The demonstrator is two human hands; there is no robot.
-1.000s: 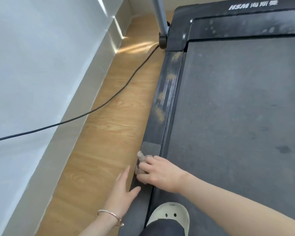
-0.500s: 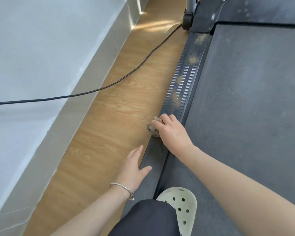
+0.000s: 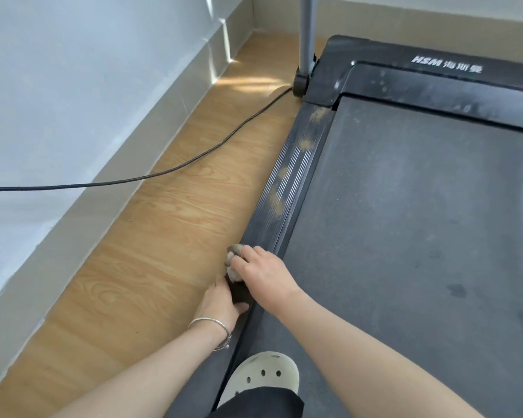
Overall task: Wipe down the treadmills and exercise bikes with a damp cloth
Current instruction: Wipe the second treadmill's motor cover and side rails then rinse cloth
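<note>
Right hand curls around a small grey cloth, mostly hidden under its fingers, on the treadmill's left rail at its outer edge. Left hand rests flat against that edge just behind, fingertips hidden. White lettering on the front cover reads "HSM", then blurred characters.

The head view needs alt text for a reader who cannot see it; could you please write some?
A person's right hand grips a grey cloth on the dusty side rail of a black treadmill, while the left hand rests on the rail's outer edge. A black cable crosses the wooden floor.
</note>
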